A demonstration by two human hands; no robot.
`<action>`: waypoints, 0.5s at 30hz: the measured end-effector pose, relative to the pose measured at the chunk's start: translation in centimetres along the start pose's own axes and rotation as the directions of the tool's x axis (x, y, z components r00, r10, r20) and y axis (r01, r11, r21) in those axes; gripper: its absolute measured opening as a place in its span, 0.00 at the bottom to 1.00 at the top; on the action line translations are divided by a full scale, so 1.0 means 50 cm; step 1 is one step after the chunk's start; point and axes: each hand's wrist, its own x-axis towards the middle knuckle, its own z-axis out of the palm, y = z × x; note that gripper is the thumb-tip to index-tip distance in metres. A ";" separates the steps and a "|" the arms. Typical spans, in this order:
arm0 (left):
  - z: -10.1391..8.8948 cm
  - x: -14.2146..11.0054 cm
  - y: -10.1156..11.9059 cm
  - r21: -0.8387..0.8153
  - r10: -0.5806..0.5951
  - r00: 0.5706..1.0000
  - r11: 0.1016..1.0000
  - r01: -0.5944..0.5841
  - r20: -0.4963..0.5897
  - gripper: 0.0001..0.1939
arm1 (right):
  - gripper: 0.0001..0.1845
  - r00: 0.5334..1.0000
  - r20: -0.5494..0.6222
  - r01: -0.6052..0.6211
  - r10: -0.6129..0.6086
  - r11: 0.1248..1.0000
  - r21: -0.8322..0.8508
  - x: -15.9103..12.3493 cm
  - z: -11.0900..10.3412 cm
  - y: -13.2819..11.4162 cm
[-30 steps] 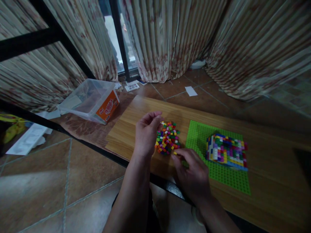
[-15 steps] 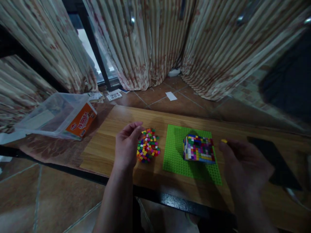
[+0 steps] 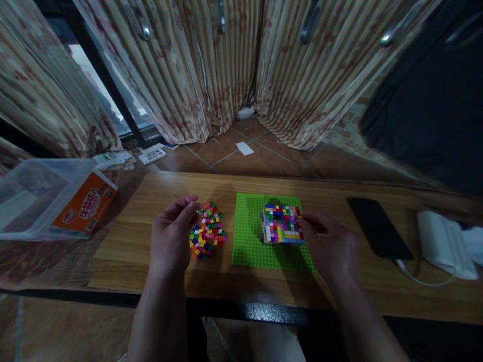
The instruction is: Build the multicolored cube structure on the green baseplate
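Observation:
A block structure of many-coloured small bricks (image 3: 283, 232), with a dark opening in its top, stands on a green baseplate (image 3: 247, 251). My right hand (image 3: 332, 244) is at the structure's right edge, thumb and finger pinched on a small yellow brick (image 3: 301, 217) that is mostly hidden. Left of the baseplate lies a loose pile of small coloured bricks (image 3: 207, 231). Beside that pile my left hand (image 3: 171, 234) is raised with thumb and forefinger closed together. Whatever is between its fingertips is too small to make out.
A clear plastic bin (image 3: 33, 221) with an orange printed box (image 3: 86, 203) is at the left. On the wooden table's (image 3: 128, 246) right side lie a black phone (image 3: 379, 226) with a white cable (image 3: 426, 283) and a white packet (image 3: 445, 246). Curtains (image 3: 226, 75) hang behind.
My view has swung to the right, so the scene sits further left. The right hand has moved left with the yellow brick to the structure's edge. My left hand stays by the pile.

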 end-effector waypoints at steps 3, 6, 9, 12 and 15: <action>0.001 0.000 0.000 -0.001 -0.006 1.000 1.000 0.006 -0.003 0.15 | 0.14 1.000 0.009 0.022 -0.022 1.000 0.016 -0.001 0.003 -0.001; 0.003 -0.001 0.001 -0.002 -0.006 1.000 1.000 0.006 0.002 0.14 | 0.14 0.999 0.017 0.031 -0.031 0.999 0.019 -0.003 0.008 -0.003; 0.002 -0.002 0.002 -0.004 -0.002 1.000 1.000 0.002 0.006 0.14 | 0.14 1.000 0.010 0.022 -0.022 0.999 0.032 -0.002 0.013 -0.003; 0.000 -0.002 0.001 0.006 0.000 1.000 1.000 -0.001 0.012 0.14 | 0.14 1.000 0.011 0.010 -0.011 0.999 0.037 0.000 0.015 -0.002; -0.001 -0.001 -0.001 0.011 -0.001 1.000 1.000 0.001 0.022 0.15 | 0.14 1.000 0.015 -0.010 0.010 0.999 0.040 0.000 0.013 -0.002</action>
